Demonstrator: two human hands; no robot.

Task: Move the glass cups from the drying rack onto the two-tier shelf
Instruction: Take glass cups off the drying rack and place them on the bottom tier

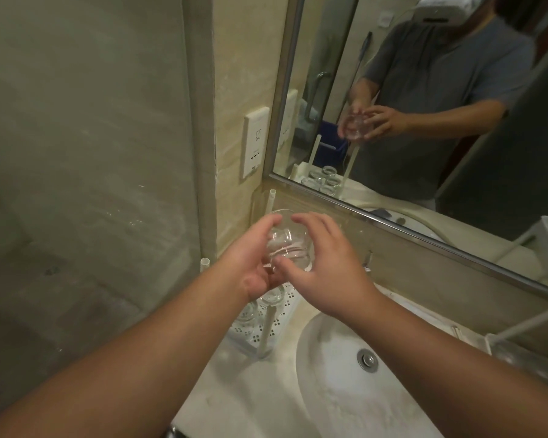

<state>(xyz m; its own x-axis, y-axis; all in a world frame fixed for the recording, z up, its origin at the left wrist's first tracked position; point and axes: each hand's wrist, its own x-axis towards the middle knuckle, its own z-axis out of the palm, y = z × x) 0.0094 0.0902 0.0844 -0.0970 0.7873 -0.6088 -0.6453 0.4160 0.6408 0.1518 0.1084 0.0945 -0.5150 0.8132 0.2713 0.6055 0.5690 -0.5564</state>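
Fingers of the left hand [250, 263] and right hand [326, 263] curl around one glass cup [287, 245], held above the shelf [279, 311]. Their palms hide its sides; its axis appears tilted, mouth far-left. More cups [269, 297] stand below, partly hidden.

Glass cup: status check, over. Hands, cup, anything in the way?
Left hand and right hand both grip the glass cup, held above the shelf. Other cups sit right below. Path otherwise unobstructed.
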